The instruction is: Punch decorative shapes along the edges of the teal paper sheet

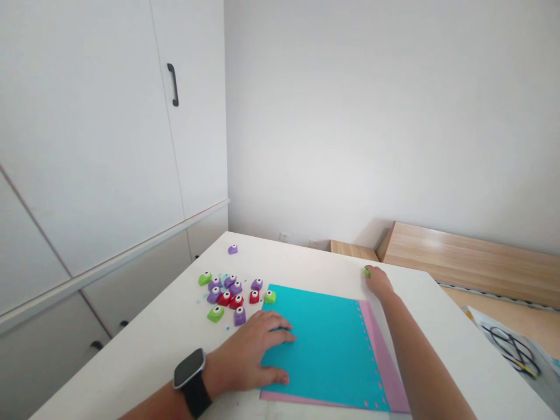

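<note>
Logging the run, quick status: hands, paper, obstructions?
Left hand flat on teal sheet, pink sheet beneath. Right hand past far edge, on small green piece. Craft punches clustered left of sheet, green punch at its corner.

**Passing room on the white table (144,356); craft punches crowd centre left**
The left hand (249,356) rests on the teal paper (324,350), with the cluster of craft punches (223,297) just beyond its fingers, blocking that way; a lone purple punch (233,249) stands near the far corner; open tabletop runs from there rightward to the right hand (378,283); the white cabinet (87,128) bounds the left side.
</note>
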{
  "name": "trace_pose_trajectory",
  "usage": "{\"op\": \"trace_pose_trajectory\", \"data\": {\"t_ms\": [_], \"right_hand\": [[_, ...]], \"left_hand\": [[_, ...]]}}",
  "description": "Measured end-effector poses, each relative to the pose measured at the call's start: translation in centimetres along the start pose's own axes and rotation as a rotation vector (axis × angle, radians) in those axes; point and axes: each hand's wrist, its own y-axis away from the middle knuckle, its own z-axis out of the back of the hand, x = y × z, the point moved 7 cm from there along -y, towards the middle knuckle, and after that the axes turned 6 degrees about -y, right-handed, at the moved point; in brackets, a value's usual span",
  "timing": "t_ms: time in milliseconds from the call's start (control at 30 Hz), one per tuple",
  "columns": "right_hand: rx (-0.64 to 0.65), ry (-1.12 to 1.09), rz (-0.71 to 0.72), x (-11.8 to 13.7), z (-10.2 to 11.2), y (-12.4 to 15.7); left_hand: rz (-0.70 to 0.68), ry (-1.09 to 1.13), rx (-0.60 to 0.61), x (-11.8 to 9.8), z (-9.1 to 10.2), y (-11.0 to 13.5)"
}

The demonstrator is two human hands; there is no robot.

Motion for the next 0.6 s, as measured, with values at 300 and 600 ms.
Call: {"op": "trace_pose_trajectory", "data": {"t_ms": [300, 600], "right_hand": [[0.114, 0.036, 0.061, -2.9, 2.0, 2.2], [0.083, -0.433, 0.021, -2.1, 6.1, 12.6]], "left_hand": [[0.014, -0.08, 0.002, -2.2, 0.0, -1.7], [-0.152, -0.067, 0.007, -7.1, -3.3, -10.9]]}}
